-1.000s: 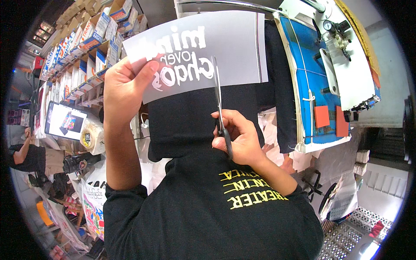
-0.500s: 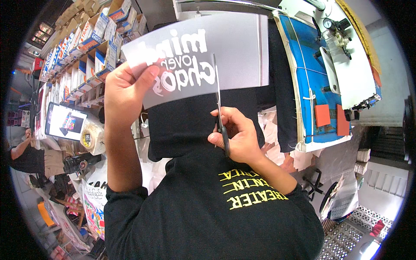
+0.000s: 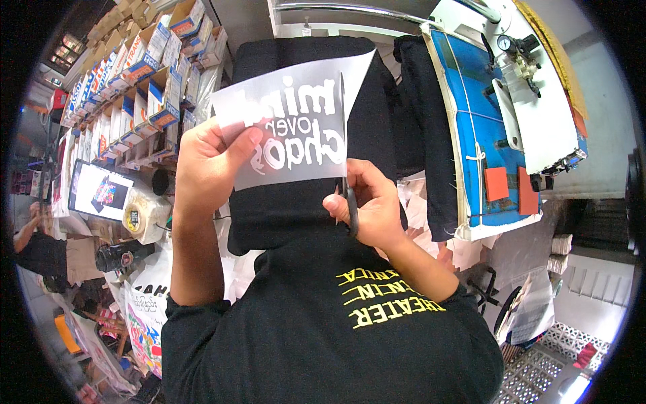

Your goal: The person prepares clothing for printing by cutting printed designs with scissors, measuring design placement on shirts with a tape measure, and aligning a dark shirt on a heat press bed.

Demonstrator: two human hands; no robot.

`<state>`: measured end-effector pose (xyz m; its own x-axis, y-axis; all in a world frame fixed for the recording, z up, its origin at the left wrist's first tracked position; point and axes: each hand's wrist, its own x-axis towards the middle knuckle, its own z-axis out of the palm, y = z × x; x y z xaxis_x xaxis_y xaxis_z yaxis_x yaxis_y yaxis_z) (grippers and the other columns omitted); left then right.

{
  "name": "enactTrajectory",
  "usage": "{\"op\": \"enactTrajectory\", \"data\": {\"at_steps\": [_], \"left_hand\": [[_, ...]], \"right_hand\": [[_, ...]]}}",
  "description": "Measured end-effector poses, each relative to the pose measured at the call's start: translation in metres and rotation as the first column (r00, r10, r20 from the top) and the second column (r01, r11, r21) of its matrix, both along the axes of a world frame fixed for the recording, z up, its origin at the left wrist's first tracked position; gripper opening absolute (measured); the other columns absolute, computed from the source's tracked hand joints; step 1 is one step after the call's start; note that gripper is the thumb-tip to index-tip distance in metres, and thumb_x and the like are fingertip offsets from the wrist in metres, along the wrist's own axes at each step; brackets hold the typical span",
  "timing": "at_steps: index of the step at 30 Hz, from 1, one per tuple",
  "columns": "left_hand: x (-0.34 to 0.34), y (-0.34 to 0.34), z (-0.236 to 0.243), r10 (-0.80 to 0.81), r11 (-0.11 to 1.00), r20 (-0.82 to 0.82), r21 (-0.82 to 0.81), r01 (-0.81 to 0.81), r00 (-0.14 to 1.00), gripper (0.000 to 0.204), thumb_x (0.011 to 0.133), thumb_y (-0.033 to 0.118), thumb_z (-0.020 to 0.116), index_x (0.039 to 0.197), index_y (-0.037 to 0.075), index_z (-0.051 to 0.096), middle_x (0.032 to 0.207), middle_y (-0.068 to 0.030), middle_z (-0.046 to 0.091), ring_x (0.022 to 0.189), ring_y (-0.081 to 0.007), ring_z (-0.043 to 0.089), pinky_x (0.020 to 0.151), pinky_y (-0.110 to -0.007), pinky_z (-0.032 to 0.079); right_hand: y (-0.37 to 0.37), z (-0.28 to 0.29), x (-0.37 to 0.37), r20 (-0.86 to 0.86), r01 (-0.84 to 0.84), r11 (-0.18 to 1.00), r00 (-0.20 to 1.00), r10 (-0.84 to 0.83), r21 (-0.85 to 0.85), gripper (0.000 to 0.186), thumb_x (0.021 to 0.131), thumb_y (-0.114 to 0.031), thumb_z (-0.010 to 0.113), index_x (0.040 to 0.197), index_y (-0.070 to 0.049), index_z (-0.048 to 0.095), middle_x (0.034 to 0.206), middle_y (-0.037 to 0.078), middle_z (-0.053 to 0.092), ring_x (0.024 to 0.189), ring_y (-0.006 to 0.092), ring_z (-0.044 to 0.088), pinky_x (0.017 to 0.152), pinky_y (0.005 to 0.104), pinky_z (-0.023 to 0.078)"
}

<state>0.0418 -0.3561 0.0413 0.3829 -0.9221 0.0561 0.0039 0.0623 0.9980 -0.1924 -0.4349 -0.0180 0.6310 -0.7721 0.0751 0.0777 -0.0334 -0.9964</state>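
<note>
My left hand (image 3: 210, 161) pinches the left side of a translucent film sheet (image 3: 235, 106) between thumb and fingers. Thick white lettering shows on the film, seen in mirror image. In my right hand (image 3: 377, 212) is a pair of black-handled scissors (image 3: 352, 214), gripped by thumb and fingers, with the blades pointing away from me. The blades lie across the film, just right of the lettering. Beyond them the film's right part bends back and up to a pointed corner. Black cloth (image 3: 289, 222) spreads beneath both hands; the scissors' lower finger loop is partly hidden.
Shelved cardboard boxes (image 3: 151, 57) rise at the left, above a tablet (image 3: 101, 190) and a tape roll (image 3: 138, 217). At the right stands a press machine (image 3: 538, 128) beside a blue padded board (image 3: 464, 128) bearing two orange-red pieces. Another person (image 3: 44, 249) is at far left.
The film has come lower and nearer to me, tilting as it moved. Its flat right part has bent away behind the blades. My left hand has shifted slightly right and down.
</note>
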Motion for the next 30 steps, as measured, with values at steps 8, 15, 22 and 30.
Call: {"op": "enactTrajectory", "data": {"at_steps": [8,15,22,30], "left_hand": [[-0.001,0.001,-0.004,-0.021,1.0,-0.047,0.001,0.021,0.999,0.024,0.095,0.007,0.066,0.114,-0.007,0.067,0.101,-0.0075,0.072,0.088,-0.0101,0.065,0.078,-0.026,0.052],[-0.001,0.002,-0.005,-0.041,0.999,-0.069,-0.003,0.041,0.997,0.024,0.094,0.008,0.067,0.113,-0.007,0.067,0.098,-0.0083,0.073,0.087,-0.0104,0.065,0.077,-0.026,0.053],[0.028,0.002,0.017,-0.444,0.864,0.254,0.375,0.336,0.86,0.026,0.086,0.005,0.073,0.109,-0.003,0.069,0.094,-0.0032,0.073,0.08,-0.01,0.067,0.074,-0.026,0.054],[0.013,-0.011,-0.013,-0.196,0.98,-0.517,-0.141,0.143,0.833,0.091,0.081,0.052,0.078,0.142,-0.004,0.042,0.134,-0.0199,0.057,0.111,-0.0213,0.064,0.09,-0.036,0.054]], "right_hand": [[-0.003,-0.008,0.002,-0.015,0.013,0.998,1.0,-0.012,0.057,0.044,0.078,-0.021,0.087,0.11,-0.004,0.062,0.07,-0.004,0.055,0.063,0.0024,0.052,0.055,0.0197,0.042],[-0.01,-0.006,0.004,-0.016,0.004,1.0,1.0,-0.004,-0.009,0.041,0.079,-0.016,0.086,0.111,-0.005,0.062,0.071,-0.004,0.057,0.063,0.0027,0.054,0.055,0.0197,0.043],[-0.021,0.028,0.012,0.215,-0.033,0.993,0.977,0.007,0.117,0.049,0.079,-0.003,0.082,0.122,-0.003,0.057,0.094,0.008,0.071,0.087,0.0116,0.067,0.078,0.0249,0.054],[-0.032,0.028,0.024,0.317,0.241,0.967,0.914,-0.254,0.08,0.041,0.083,0.003,0.073,0.119,-0.002,0.053,0.087,0.009,0.07,0.078,0.0119,0.067,0.073,0.0255,0.054]]}}
